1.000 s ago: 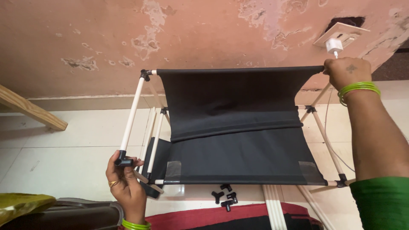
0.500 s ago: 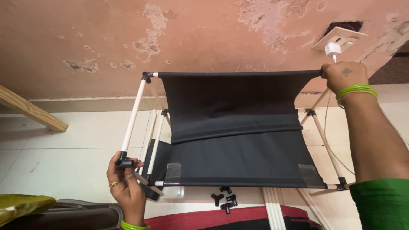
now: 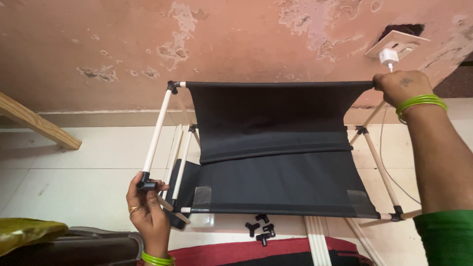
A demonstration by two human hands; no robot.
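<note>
I saw little change: left hand [image 3: 148, 209] stayed closed on the black corner joint [image 3: 146, 184], right hand [image 3: 400, 86] still gripped the fabric rack [image 3: 276, 152], frame barely shifted.

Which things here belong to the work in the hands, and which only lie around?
In use: rack frame, black fabric, left hand, right hand, loose connectors, spare rods.
Lying about: charger, wooden plank, yellow cloth.

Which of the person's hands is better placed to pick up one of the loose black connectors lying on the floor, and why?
Probably the left hand: it grips the frame's near-left corner joint, low and close to the loose black connectors on the floor. The right hand holds the fabric rack's far top corner, high by the wall.
</note>
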